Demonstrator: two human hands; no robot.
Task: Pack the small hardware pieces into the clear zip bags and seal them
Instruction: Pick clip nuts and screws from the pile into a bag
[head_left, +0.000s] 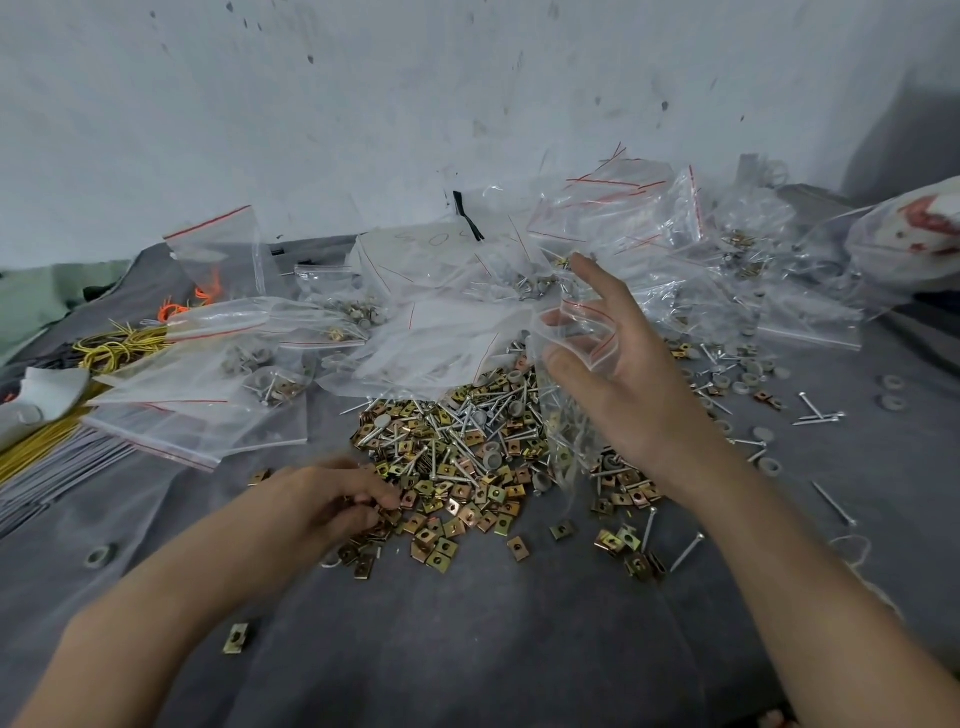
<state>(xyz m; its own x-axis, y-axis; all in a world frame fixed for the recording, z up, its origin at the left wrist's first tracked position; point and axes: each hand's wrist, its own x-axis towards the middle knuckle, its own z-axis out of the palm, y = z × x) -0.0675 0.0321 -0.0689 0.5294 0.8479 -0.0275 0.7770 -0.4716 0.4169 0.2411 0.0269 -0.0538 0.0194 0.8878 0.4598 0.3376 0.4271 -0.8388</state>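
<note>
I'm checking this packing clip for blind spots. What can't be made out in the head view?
All in the head view:
1. Motion blur over the left hand and the brass clips hides whether its fingers grip any.
2. The clear zip bag in the right hand is blurred and see-through, so contents and seal are unclear.
3. Writing on the large bag at the back is too faint.
4. The white bundle, far right, is cut off by the frame edge.
</note>
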